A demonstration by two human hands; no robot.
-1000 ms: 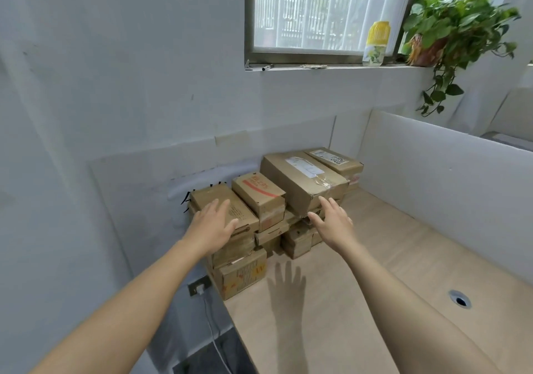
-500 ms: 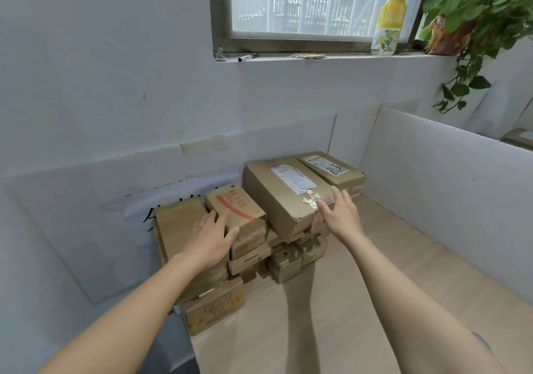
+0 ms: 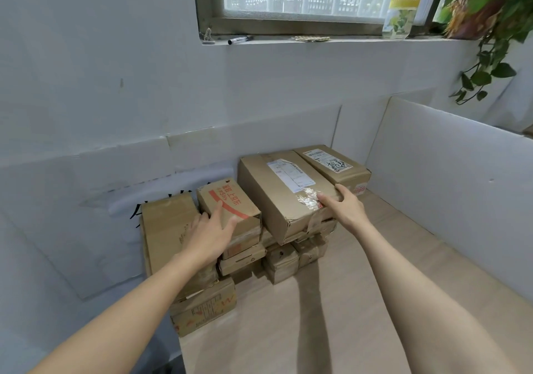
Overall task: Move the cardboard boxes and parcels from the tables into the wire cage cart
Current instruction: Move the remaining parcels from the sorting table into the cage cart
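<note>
A stack of brown cardboard boxes stands on a wooden table (image 3: 360, 301) against the white wall. On top lies a large box (image 3: 277, 197) with a white label. My right hand (image 3: 343, 206) rests on its near right corner, fingers curled over the edge. Beside it sits a small box with red print (image 3: 230, 209). My left hand (image 3: 209, 235) lies flat on that box's left side, fingers spread. Left of it stands a plain brown box (image 3: 164, 229). Another labelled box (image 3: 331, 163) lies at the back right. The wire cage cart is out of view.
Several smaller boxes (image 3: 279, 261) sit under the top ones, and a printed box (image 3: 204, 307) is at the table's left edge. A white partition (image 3: 447, 186) walls the right side. A windowsill above holds a marker (image 3: 239, 39), a yellow-capped bottle (image 3: 401, 7) and a trailing plant (image 3: 484, 12).
Both hands have reached forward onto the boxes. The right hand has curled over the large box's corner; the left has slid onto the red-printed box. The view has moved closer.
</note>
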